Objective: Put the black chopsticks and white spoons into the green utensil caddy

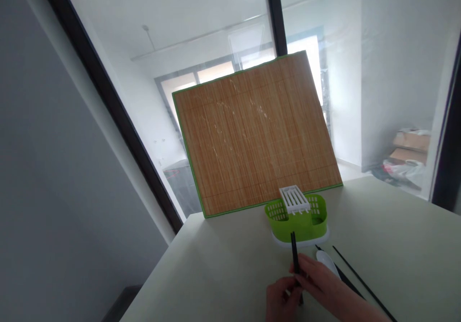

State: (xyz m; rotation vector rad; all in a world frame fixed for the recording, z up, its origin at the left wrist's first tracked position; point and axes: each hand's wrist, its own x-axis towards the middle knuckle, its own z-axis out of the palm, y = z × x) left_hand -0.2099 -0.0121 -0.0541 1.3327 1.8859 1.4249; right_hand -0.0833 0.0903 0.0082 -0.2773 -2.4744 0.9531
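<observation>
A pair of dark chopsticks (295, 252) stands nearly upright in front of me, tips side by side at the top. My right hand (319, 276) pinches them around the middle. Lower down, my left hand (283, 297) is closed around their bottom part, its fingers curled. Just beyond the tips is a green utensil holder (300, 228) with slotted sides, on a white base. A white slatted rack (295, 198) with small hooks lies across its top. A white spoon (327, 262) lies partly hidden behind my right hand.
More dark chopsticks (363, 282) lie on the pale table (223, 259) beside the spoon, to the right of my right hand. A wood-grain board (255, 135) with green edges leans on the glass behind the holder. Cardboard boxes (411, 147) are beyond the glass.
</observation>
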